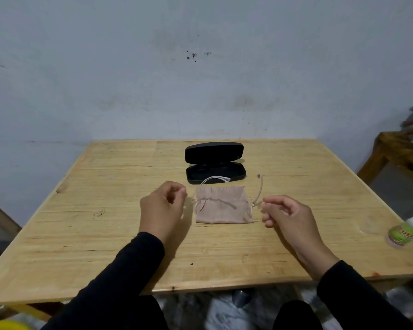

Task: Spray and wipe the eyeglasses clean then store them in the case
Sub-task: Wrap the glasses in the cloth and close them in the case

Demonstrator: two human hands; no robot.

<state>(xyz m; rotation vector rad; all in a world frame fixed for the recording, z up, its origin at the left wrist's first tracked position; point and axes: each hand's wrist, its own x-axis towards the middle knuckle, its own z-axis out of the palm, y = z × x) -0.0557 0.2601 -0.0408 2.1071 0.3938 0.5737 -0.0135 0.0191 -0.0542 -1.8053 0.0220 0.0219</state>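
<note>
Hands (162, 206) (287, 216) hover half-curled, flanking eyeglasses (258, 191) above cloth (222, 207).

wooden table (105, 234) | open black case (215, 172) (lid up) | beige pouch (222, 206) | spray bottle (405, 232)

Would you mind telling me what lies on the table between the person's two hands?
In the head view, the beige cloth lies between the left hand and right hand, with the clear-framed eyeglasses around it.
</note>
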